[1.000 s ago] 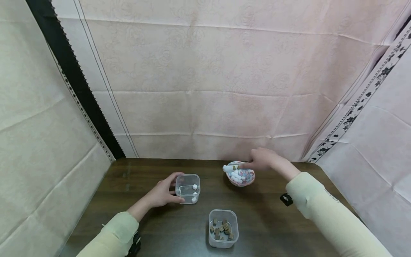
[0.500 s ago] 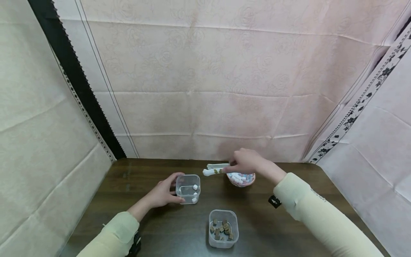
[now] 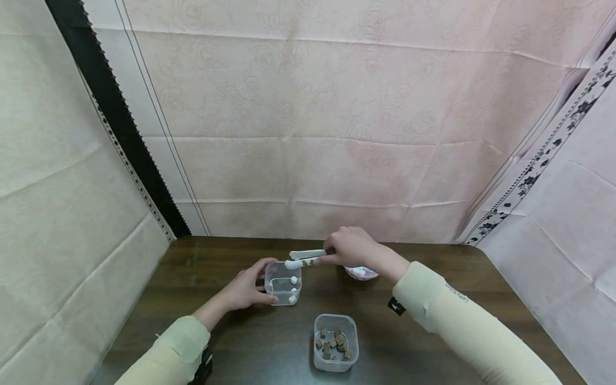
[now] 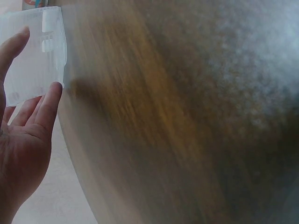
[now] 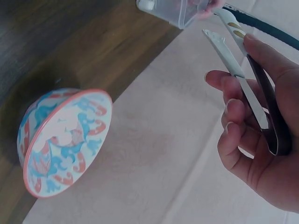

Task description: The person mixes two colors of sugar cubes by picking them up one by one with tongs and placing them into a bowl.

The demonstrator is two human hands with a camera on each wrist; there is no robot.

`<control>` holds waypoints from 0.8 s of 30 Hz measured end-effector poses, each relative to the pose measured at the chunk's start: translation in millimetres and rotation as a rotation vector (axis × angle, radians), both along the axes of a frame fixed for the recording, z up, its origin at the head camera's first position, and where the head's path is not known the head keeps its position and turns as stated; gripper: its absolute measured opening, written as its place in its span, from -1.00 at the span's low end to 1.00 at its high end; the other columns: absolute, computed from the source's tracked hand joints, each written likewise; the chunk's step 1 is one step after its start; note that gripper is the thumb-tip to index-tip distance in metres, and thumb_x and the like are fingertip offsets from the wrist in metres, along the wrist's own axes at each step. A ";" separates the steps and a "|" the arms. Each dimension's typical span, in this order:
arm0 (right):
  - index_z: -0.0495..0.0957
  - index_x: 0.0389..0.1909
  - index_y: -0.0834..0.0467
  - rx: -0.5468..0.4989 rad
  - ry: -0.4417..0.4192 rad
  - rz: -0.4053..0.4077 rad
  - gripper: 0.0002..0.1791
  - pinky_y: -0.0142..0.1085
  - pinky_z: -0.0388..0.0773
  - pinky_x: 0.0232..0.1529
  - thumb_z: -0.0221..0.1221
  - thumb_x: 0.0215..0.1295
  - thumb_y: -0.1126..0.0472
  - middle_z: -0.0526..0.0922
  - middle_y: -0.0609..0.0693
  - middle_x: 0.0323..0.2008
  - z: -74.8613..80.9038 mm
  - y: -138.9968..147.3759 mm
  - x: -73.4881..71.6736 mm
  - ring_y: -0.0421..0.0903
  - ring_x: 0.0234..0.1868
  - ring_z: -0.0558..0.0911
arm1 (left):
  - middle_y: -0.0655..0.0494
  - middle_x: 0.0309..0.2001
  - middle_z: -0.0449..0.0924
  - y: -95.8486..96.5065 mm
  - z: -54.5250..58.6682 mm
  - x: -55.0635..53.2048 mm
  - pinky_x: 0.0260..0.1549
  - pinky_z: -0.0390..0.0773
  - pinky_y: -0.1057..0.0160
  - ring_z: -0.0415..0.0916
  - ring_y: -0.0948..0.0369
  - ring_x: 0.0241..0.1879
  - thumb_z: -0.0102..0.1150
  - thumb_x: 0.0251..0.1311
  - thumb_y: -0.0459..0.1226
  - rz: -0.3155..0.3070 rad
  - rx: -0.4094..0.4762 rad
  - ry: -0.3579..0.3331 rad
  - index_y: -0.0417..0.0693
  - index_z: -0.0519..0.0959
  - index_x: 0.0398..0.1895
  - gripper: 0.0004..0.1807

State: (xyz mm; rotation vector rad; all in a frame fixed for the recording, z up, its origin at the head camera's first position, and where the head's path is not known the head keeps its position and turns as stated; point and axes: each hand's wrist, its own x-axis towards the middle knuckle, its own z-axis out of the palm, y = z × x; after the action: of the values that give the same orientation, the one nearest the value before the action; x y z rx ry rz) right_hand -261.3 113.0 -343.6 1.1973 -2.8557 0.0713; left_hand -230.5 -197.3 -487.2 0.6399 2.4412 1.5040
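Note:
My left hand (image 3: 247,286) holds a clear plastic container (image 3: 276,285) by its sides, thumb and fingers spread across it. Several small white pieces (image 3: 293,279) lie inside, toward its right side. In my right hand (image 3: 353,248) is a pair of tongs (image 5: 231,58), with pale arms and a dark bend at the back. Their tips stand apart at the far rim of the container in the head view, and nothing shows between them. Behind the right hand, a patterned bowl (image 5: 103,121) with an orange rim holds white pieces (image 5: 65,128); the head view shows only part of it.
A second clear container (image 3: 336,366) with several brown cubes (image 3: 339,339) stands nearer on the dark wooden table (image 3: 409,342). Pale cloth (image 3: 313,176) hangs right behind the table's far edge, with more cloth at both sides.
My right hand has carried the tongs leftward from over the bowl to the container's far rim. The left hand and its container have stayed in place.

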 end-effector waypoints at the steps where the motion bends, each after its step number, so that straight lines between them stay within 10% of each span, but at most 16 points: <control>1: 0.61 -0.55 -0.03 0.002 -0.006 0.003 -0.52 -0.38 0.13 -0.58 0.34 0.38 -0.30 0.36 -0.25 -0.65 -0.7 -1.8 0.2 -0.27 -0.58 0.29 | -0.27 0.40 0.42 0.2 -0.2 -0.1 0.16 0.72 -0.12 0.43 -0.31 0.38 0.66 0.10 -0.33 -0.001 0.000 0.003 -0.05 0.29 0.54 -0.03; 14: 0.52 -0.63 -0.04 0.002 -0.026 0.081 -0.48 -0.38 0.12 -0.60 0.35 0.41 -0.25 0.31 -0.25 -0.66 -2.5 -25.8 -1.8 -0.27 -0.61 0.24 | -0.25 0.40 0.42 1.1 -0.4 0.9 0.16 0.72 -0.10 0.43 -0.29 0.40 0.66 0.10 -0.32 0.014 -0.010 -0.007 -0.08 0.24 0.58 0.01; 24: 0.67 -0.58 -0.05 0.159 0.097 0.074 -0.55 -0.18 0.49 -0.58 0.42 0.29 -0.29 0.56 -0.20 -0.64 -4.3 -41.4 2.9 -0.16 -0.59 0.46 | -0.21 0.39 0.45 0.1 0.0 0.3 0.16 0.72 -0.06 0.44 -0.24 0.39 0.65 0.13 -0.31 0.000 -0.008 -0.007 -0.04 0.27 0.55 -0.03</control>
State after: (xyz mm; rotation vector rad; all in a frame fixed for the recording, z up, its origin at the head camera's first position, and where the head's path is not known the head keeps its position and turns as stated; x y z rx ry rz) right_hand -258.4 71.6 -347.8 1.2955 -2.7767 -0.2093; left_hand -230.2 -197.2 -487.2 0.6322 2.4405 1.4932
